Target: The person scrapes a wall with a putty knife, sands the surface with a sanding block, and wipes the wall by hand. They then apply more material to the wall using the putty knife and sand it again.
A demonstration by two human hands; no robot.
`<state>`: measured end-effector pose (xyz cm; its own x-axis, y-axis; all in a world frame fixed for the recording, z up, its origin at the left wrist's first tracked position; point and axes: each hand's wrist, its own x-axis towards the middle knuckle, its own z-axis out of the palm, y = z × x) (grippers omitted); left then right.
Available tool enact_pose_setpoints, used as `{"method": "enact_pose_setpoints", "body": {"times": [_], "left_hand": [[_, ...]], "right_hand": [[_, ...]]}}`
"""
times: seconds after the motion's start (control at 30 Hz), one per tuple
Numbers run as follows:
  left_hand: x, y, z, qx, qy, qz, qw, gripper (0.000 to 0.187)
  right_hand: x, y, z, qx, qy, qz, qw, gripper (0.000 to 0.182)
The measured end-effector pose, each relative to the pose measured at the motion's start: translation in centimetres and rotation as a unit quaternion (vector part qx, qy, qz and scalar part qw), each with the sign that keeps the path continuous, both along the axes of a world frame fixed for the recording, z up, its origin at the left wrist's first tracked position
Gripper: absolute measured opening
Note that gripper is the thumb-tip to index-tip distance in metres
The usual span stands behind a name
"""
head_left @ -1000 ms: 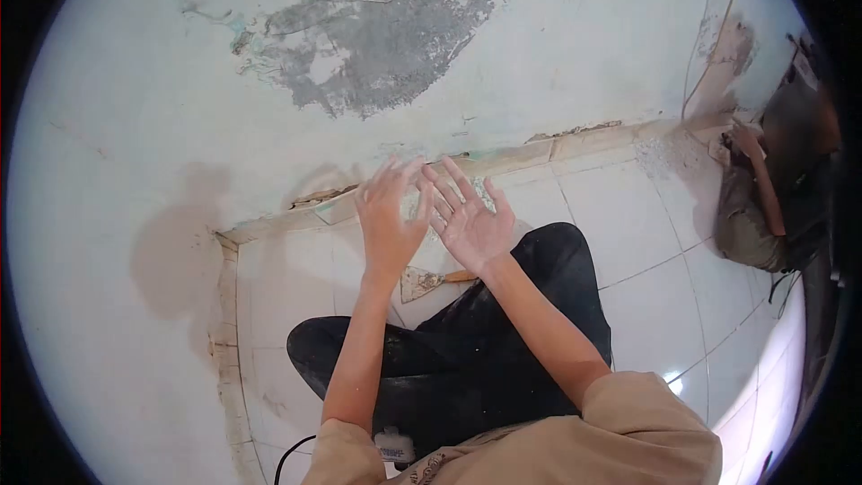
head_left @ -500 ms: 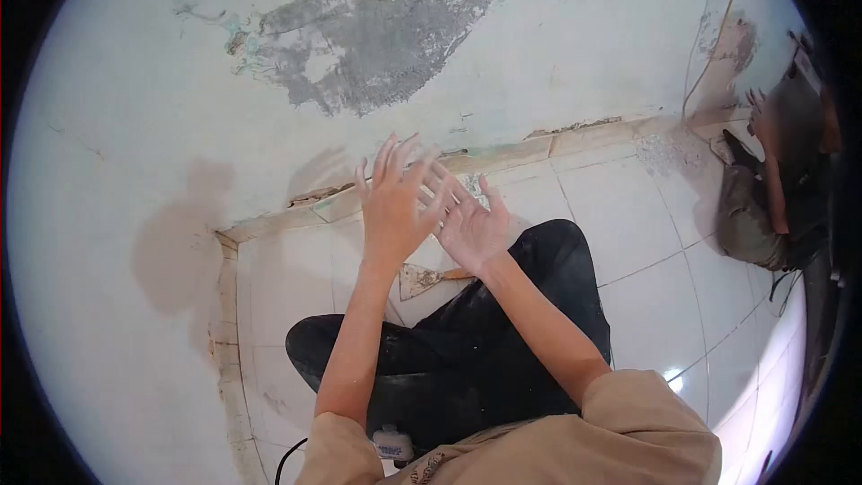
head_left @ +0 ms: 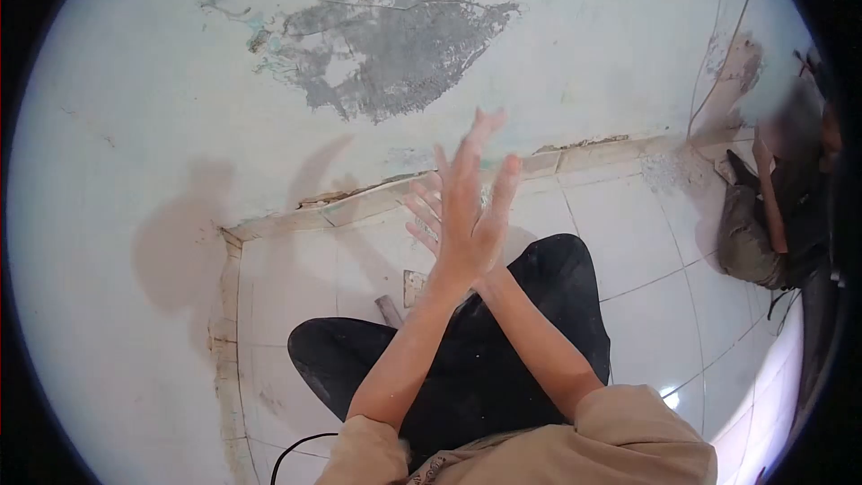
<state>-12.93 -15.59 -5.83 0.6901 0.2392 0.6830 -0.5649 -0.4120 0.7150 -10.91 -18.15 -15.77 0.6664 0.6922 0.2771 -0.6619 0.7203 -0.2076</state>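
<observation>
My left hand (head_left: 469, 224) crosses over my right hand (head_left: 426, 214) above my lap, the two touching or nearly so. Both are dusted white and hold nothing. The left fingers are stretched upward with the thumb apart, slightly blurred at the tips. Behind it, the right hand's fingers spread out to the left, while much of its palm is hidden. Below the hands, a scraper blade (head_left: 414, 287) lies on the floor, partly covered by my left forearm. Close to my left knee lies a short grey-brown bar-like piece (head_left: 389, 312), its end hidden.
Ahead is a pale wall (head_left: 575, 63) with a grey bare patch (head_left: 386, 54) where paint is gone. A broken skirting edge (head_left: 359, 202) runs along its foot. White floor tiles (head_left: 646, 305) surround my crossed legs. Another person (head_left: 763, 224) sits at the right beside debris (head_left: 673, 171).
My left hand has swung right across the right hand, which now shows more to the left. The scraper is more covered, and the bar-like piece has come into sight. The view has tilted slightly.
</observation>
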Motion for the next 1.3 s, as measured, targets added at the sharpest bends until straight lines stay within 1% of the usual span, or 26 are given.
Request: {"method": "enact_pose_setpoints", "body": {"times": [0.03,0.07,0.1,0.13,0.2,0.23,0.27,0.3,0.4,0.43,0.5,0.57,0.6,0.63,0.7,0.73,0.8,0.83,0.87,0.9,0.97,1.0,1.07,1.1,1.17,1.3], "left_hand": [[0.1,0.2,0.7,0.000,-0.003,0.001,1.000,0.042],[0.0,0.5,1.2,0.037,-0.017,0.022,0.999,0.040],[-0.1,0.7,1.4,0.073,-0.031,0.044,0.996,0.039],[-0.2,0.9,1.2,0.072,-0.031,0.044,0.996,0.039],[-0.6,1.0,-0.2,0.185,0.029,0.107,0.976,0.038],[-0.7,1.2,-1.4,0.186,0.029,0.106,0.976,0.038],[-0.8,1.3,-2.9,0.220,0.066,0.083,0.970,0.039],[-1.0,1.3,-2.8,0.253,0.102,0.060,0.960,0.041],[-1.7,3.2,-1.3,0.278,0.142,0.063,0.948,0.039],[-1.7,3.6,-0.8,0.279,0.142,0.064,0.948,0.039],[-1.6,4.2,-0.1,0.265,0.016,0.118,0.957,0.032],[-1.6,4.2,-0.9,0.271,0.036,0.099,0.957,0.037],[-1.7,4.2,-1.7,0.275,0.056,0.080,0.957,0.042],[-1.9,3.4,-2.8,0.275,0.056,0.080,0.957,0.042],[-2.5,1.4,-5.8,0.200,0.103,0.089,0.970,0.056],[-2.8,1.4,-7.1,0.199,0.103,0.089,0.971,0.056],[-3.0,1.3,-8.4,0.185,0.115,0.018,0.976,0.071],[-2.9,1.7,-8.3,0.183,0.114,0.017,0.976,0.071],[-2.7,2.9,-8.0,0.296,0.114,0.075,0.945,0.070],[-2.4,4.4,-7.3,0.404,0.112,0.133,0.898,0.068],[-1.3,7.7,-5.9,0.496,0.139,0.207,0.832,0.069],[-1.0,8.9,-5.0,0.496,0.140,0.210,0.831,0.069],[-0.8,10.1,-3.0,0.455,0.123,0.272,0.839,0.069],[-0.9,10.1,-2.6,0.456,0.122,0.272,0.838,0.069],[-1.3,9.9,-2.3,0.349,0.075,0.236,0.904,0.069],[-2.2,7.3,-3.9,0.333,0.078,0.188,0.921,0.071]], "right_hand": [[0.0,-0.3,0.1,0.009,0.053,0.025,0.998,0.082],[0.0,-0.6,0.1,0.018,0.107,0.049,0.993,0.082],[0.0,-0.7,0.2,0.016,0.106,0.050,0.993,0.082],[-0.2,-1.0,1.1,0.030,0.081,0.043,0.995,0.080],[-0.4,-1.2,1.5,0.045,0.056,0.034,0.997,0.078],[-0.4,-1.2,1.4,0.032,0.048,0.023,0.998,0.077],[-0.4,-1.1,1.2,0.018,0.041,0.013,0.999,0.077],[-0.4,-1.1,1.0,0.004,0.032,0.004,0.999,0.076],[-0.1,-0.9,0.5,-0.024,0.016,-0.014,0.999,0.075],[0.0,-0.8,0.3,-0.032,0.036,-0.009,0.999,0.077],[0.2,-0.8,0.4,-0.038,0.056,-0.006,0.998,0.078],[0.2,-1.0,0.8,-0.010,0.081,0.004,0.997,0.070],[0.2,-0.9,0.9,-0.010,0.081,0.004,0.997,0.070],[0.3,-0.8,0.9,-0.027,0.063,-0.004,0.998,0.069],[0.3,-0.7,0.9,-0.044,0.043,-0.012,0.998,0.068],[0.4,-0.8,0.8,-0.056,0.009,-0.032,0.998,0.068],[0.7,-1.0,0.3,-0.070,-0.027,-0.055,0.996,0.068],[0.8,-1.1,-0.3,-0.066,0.007,-0.045,0.997,0.070],[0.8,-1.3,-0.8,-0.063,0.042,-0.033,0.997,0.072],[0.8,-1.5,-0.8,-0.066,0.042,-0.033,0.996,0.072],[0.7,-2.0,-0.7,-0.062,0.079,-0.004,0.995,0.076],[0.7,-2.1,-0.6,-0.061,0.078,-0.001,0.995,0.076],[0.9,-2.1,-0.4,-0.042,0.068,0.000,0.997,0.082],[0.9,-2.0,-0.3,-0.040,0.068,-0.001,0.997,0.082],[1.0,-1.9,-0.3,-0.025,0.063,0.004,0.998,0.081],[0.6,-1.6,0.3,-0.021,0.082,0.009,0.996,0.077]]}}
